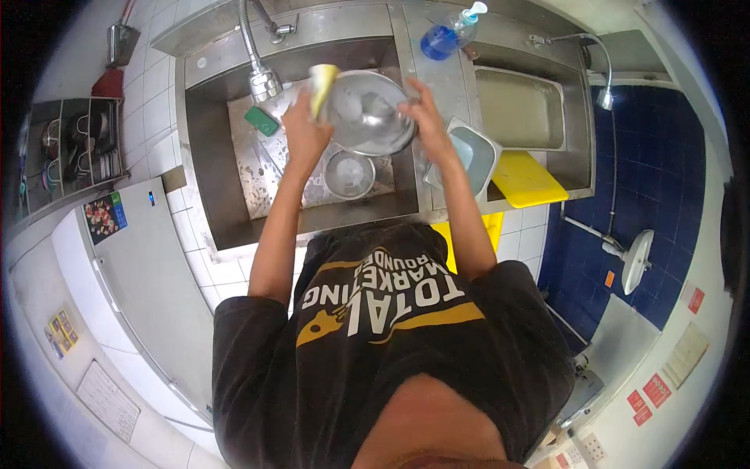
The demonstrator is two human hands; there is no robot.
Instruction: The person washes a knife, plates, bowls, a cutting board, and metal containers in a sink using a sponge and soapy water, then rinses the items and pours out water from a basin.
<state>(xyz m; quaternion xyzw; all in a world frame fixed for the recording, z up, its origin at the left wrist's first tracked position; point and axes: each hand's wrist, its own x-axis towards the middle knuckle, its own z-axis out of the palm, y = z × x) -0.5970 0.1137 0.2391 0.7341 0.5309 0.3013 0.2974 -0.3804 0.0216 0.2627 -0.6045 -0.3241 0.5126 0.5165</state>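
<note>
My left hand point(307, 136) holds a yellow and white sponge point(323, 88), blurred, at the left rim of a shiny metal bowl point(368, 111). On the opposite side, my right hand point(432, 126) grips the bowl's rim. The bowl is held up over a steel sink basin point(205, 176), its surface smeared with whitish suds. Beneath it, a smaller round metal bowl point(349, 174) rests on the wet sink floor. A green scouring pad point(262, 121) lies in the basin, left of my left hand.
A flexible tap point(265, 82) hangs over the basin. A pump bottle of blue liquid point(442, 41) stands behind the divider. To the right are a rectangular container of clear liquid point(473, 155), a yellow board point(530, 179) and a second sink holding a large metal pan point(518, 108).
</note>
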